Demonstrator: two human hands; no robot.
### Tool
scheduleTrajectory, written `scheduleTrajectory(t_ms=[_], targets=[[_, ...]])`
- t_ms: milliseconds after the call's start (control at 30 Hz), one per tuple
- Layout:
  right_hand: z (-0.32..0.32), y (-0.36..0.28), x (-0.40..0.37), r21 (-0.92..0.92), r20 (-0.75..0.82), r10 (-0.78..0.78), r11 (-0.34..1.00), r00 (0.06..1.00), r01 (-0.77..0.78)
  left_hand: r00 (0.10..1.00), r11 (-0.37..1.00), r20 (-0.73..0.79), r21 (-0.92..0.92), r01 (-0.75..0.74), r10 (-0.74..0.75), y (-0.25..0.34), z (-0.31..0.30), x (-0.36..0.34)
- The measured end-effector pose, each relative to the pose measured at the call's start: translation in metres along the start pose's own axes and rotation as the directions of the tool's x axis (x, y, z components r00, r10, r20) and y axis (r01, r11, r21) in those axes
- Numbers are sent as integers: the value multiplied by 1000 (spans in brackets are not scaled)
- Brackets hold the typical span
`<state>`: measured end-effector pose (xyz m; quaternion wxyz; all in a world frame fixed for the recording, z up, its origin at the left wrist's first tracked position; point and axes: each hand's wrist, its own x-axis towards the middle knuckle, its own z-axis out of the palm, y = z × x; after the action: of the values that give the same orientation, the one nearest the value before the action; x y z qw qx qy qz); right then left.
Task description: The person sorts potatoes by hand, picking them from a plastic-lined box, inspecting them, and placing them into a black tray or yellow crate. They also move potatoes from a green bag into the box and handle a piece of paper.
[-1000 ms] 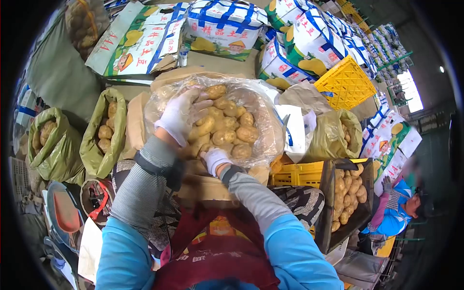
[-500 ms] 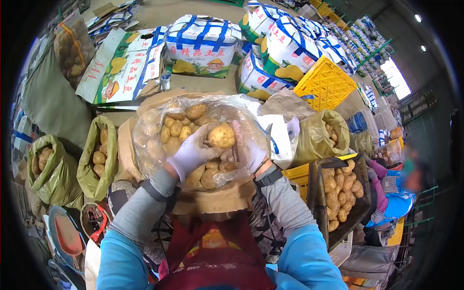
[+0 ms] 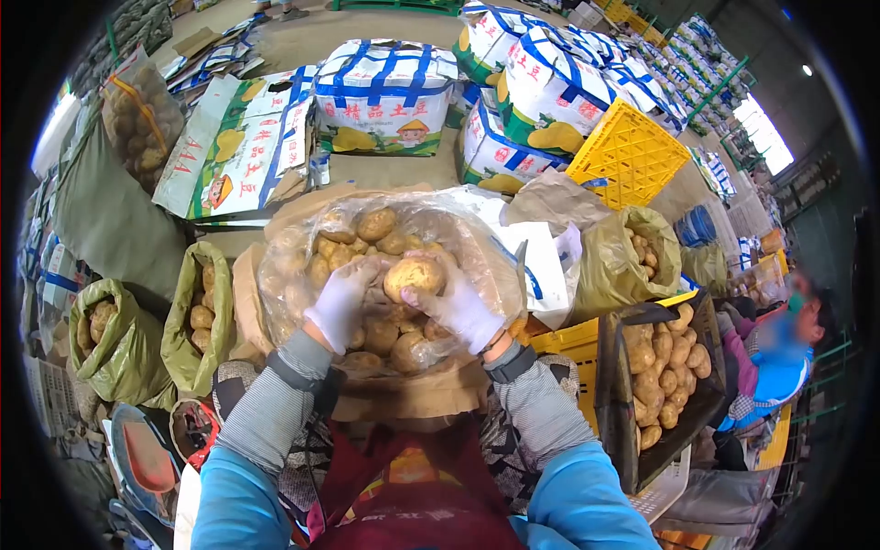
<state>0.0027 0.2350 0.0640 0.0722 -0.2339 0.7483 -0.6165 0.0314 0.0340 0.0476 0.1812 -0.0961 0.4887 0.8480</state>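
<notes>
A round potato (image 3: 414,278) is in my right hand (image 3: 465,310), whose thumb lies across its near side and whose fingers wrap its right side. My left hand (image 3: 341,301) is just left of that potato, its fingers loosely bent and apart, holding nothing I can see. Both hands wear pale gloves. Below them a clear plastic bag (image 3: 490,247) full of potatoes stands open inside a brown paper sack (image 3: 403,403). More potatoes (image 3: 376,223) show at the bag's far side.
Green sacks of potatoes (image 3: 137,339) stand at left, another green sack (image 3: 600,261) at right. A dark-lined crate (image 3: 610,385) of potatoes is by my right arm. Printed cartons (image 3: 385,101) and a yellow crate (image 3: 632,151) lie ahead. A co-worker (image 3: 765,367) sits at far right.
The potato has passed from my left hand to my right hand, which came inward from the bag's right edge. My left hand has drawn slightly back. The view has shifted a little.
</notes>
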Motion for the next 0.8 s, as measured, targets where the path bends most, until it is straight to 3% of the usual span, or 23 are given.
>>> scheduleTrajectory(t_ms=[67,167,267,367,400,467,567,600,633,667,700,733,767,800], targets=[[-2,0,-1,-311,-51,-121,945,991,99,991,994,90,46,98,-101,14,16,-17],[-10,5,-4,-539,-2,16,842,1000,-14,968,989,209,-9,144,-140,9,19,-19],[-9,12,5,-385,-129,218,888,967,-252,970,994,229,-51,96,-82,11,23,-22],[-16,36,7,58,-132,360,933,923,-356,993,994,70,46,-95,92,10,27,-19],[-13,27,7,-8,-185,219,974,958,-224,985,980,-1,100,-172,173,7,27,-16],[-2,3,4,-163,-258,-80,986,963,38,955,905,23,314,-288,296,1,22,-11],[7,5,-5,-403,-105,42,912,994,-82,919,753,80,548,-364,386,-11,5,-2],[6,10,-1,-220,-27,189,957,982,-190,911,699,114,607,-379,396,-16,5,2],[3,16,2,-37,59,312,950,948,-310,973,925,50,302,-230,225,3,25,-14],[8,15,-1,304,67,320,895,945,-325,930,896,115,249,-368,349,-5,16,-6],[4,-3,-2,355,64,354,865,933,-353,953,944,41,127,-304,301,8,36,-21],[1,9,1,287,51,346,893,937,-346,954,930,56,215,-299,294,10,34,-18],[-2,0,2,332,151,381,850,912,-409,927,866,71,337,-369,367,-9,-2,2],[11,31,7,446,228,318,806,920,-389,970,961,25,130,-243,242,-8,0,-1]])
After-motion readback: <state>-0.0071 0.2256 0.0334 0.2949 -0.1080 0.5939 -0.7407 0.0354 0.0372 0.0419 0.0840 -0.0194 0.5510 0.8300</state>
